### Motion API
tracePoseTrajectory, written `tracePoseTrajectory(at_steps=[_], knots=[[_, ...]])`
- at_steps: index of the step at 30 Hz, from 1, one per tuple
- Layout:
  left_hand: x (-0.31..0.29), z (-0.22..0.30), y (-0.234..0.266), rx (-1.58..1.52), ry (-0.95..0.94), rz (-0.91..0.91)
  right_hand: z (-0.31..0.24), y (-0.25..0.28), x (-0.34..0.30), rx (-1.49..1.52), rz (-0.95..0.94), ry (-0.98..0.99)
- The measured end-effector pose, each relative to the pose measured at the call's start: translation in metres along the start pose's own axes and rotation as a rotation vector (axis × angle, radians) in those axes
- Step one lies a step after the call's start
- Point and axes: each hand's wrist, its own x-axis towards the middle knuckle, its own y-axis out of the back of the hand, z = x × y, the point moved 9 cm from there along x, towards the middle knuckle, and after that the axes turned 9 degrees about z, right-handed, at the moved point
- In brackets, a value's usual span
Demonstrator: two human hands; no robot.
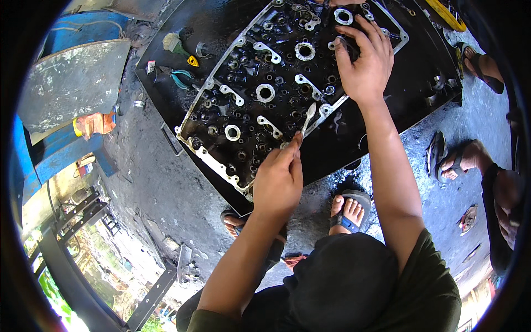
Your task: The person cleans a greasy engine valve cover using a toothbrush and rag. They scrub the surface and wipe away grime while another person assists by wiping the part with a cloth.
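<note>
A large oily cylinder head (pixel 209 159), with pale machined edges and ring-shaped bosses, lies at an angle in front of me. My left hand (pixel 279 180) is closed round the handle of a small metal scraper (pixel 310 115) at its near edge. The scraper's leaf-shaped tip points away from me, over the near rim; whether it touches the metal I cannot tell. My right hand (pixel 366 65) rests on the far right part of the cylinder head, palm down. Its thumb and fingers are apart, beside a pale ring boss (pixel 343 17).
Beneath is a black metal tabletop (pixel 409 110). At its left lie teal-handled pliers (pixel 180 79), a yellow-tipped brush (pixel 180 48) and a hose clamp (pixel 202 50). Something long and yellow (pixel 446 15) sits far right. Another person's sandalled foot (pixel 462 160) stands at the right.
</note>
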Motion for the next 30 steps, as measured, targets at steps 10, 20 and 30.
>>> tracePoseTrajectory(at_steps=[10,20,30], knots=[[-0.007,-0.013,0.021,0.152,-0.033,-0.120,0.003,-0.001,-0.002,0.018,-0.009,-0.015],[-0.008,0.020,0.018,0.513,-0.006,-0.224,0.004,-0.003,-0.002,-0.010,-0.015,0.018],[-0.023,0.014,0.002,0.496,0.059,-0.212,0.002,-0.002,-0.001,-0.031,-0.021,0.004]])
